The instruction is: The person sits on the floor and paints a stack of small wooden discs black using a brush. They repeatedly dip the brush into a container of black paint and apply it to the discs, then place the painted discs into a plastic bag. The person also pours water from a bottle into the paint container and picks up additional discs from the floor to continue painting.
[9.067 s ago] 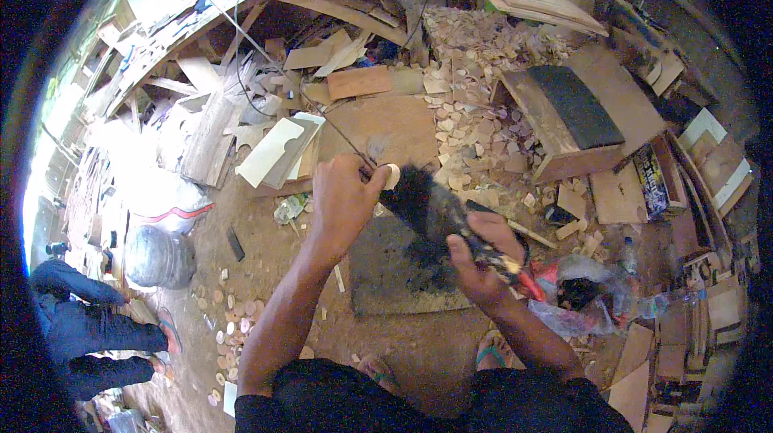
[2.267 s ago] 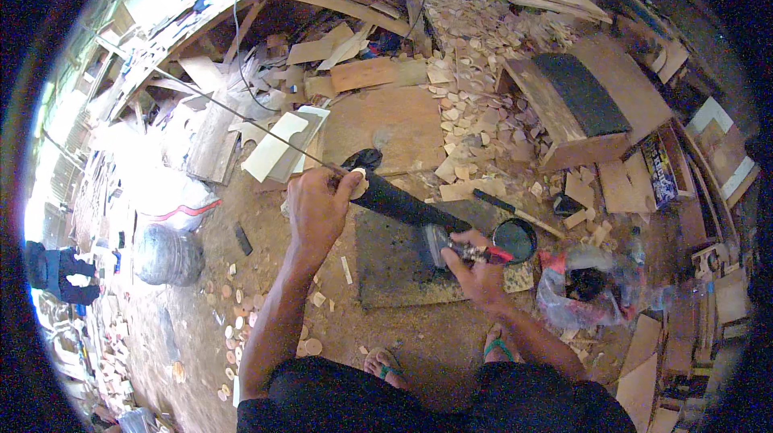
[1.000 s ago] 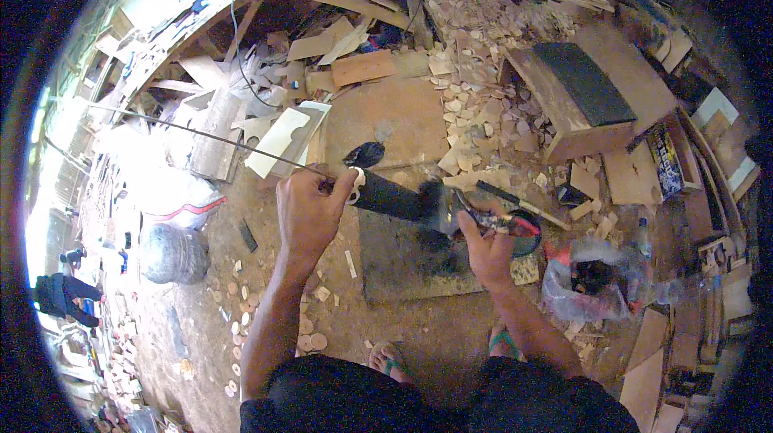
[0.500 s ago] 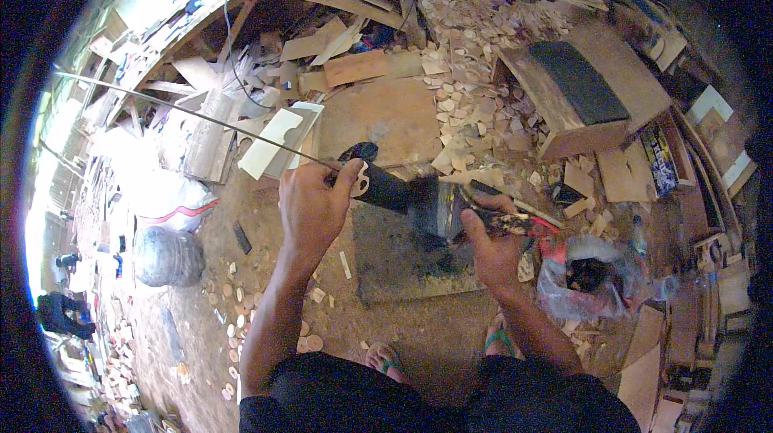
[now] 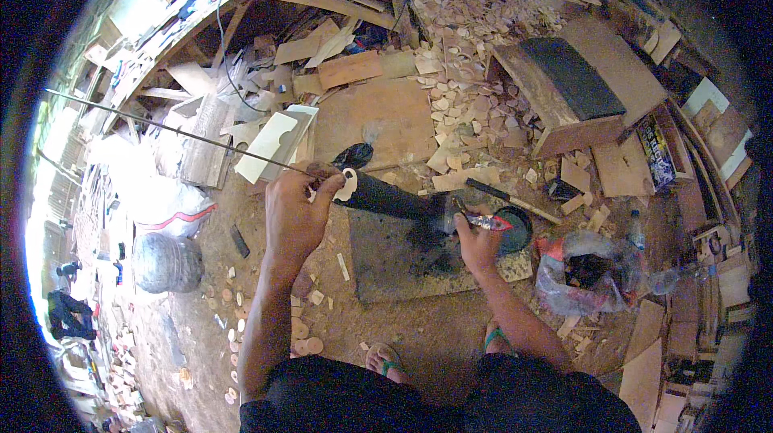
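Observation:
My left hand (image 5: 295, 206) is closed, its thumb and fingers pinching a small pale wooden piece (image 5: 346, 186) with a curved cut-out edge. A long thin rod (image 5: 181, 134) runs from this hand toward the far left. Between my hands, a dark elongated object (image 5: 390, 198) lies over a black-stained board (image 5: 386, 264); its kind is unclear. Closed around a slim tool (image 5: 489, 222) with a silver and red handle, my right hand (image 5: 481, 249) is over the board's right part. Just past it sits a round black dish (image 5: 515, 230). The tool's working end is blurred.
A dark stick (image 5: 486, 188) lies beyond the right hand. To the right is a clear plastic bag (image 5: 592, 276) with something black inside. A wooden box (image 5: 584, 83) stands at far right. Wood offcuts (image 5: 475, 103) cover the floor beyond; a wrapped bundle (image 5: 167, 260) sits left.
My left hand has shifted slightly left with the wooden piece and rod. The right hand has turned and moved slightly left, and the round black dish beside it now shows.

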